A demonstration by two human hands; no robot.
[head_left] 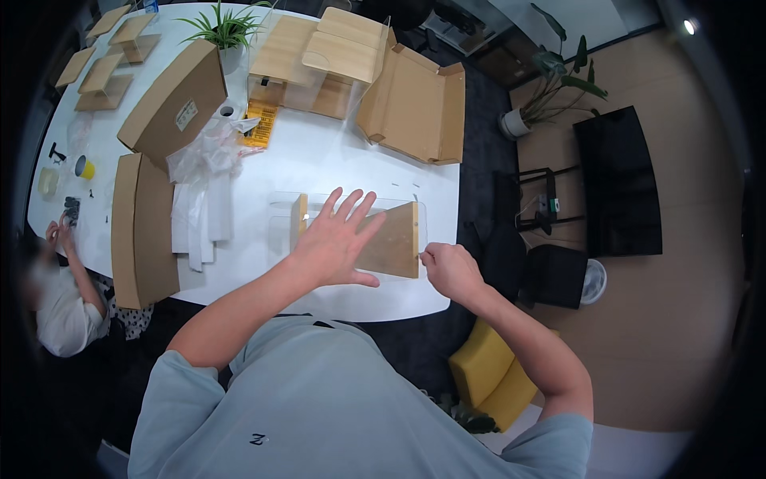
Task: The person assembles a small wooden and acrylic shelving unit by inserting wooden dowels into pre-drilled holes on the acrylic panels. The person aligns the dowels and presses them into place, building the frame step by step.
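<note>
In front of me a wooden board (388,246) stands among clear plastic panels (289,204) on the white table. A light wooden edge piece (299,214) rises to its left. My left hand (331,249) is spread over the board, fingers stretched apart; whether the palm touches it I cannot tell. By the board's right edge, my right hand (452,273) is closed, thumb and fingers pinched at the corner. Whatever it grips is too small to make out. Two small thin pieces lie on the table beyond the panels.
Opened cardboard boxes (145,231) stand at the left, another cardboard box (415,104) at the far right. Wood-and-clear shelf units (343,48), a potted plant (227,36) and crumpled plastic wrapping (199,156) sit farther back. Another person (68,315) works at far left. A yellow chair (491,371) is close on my right.
</note>
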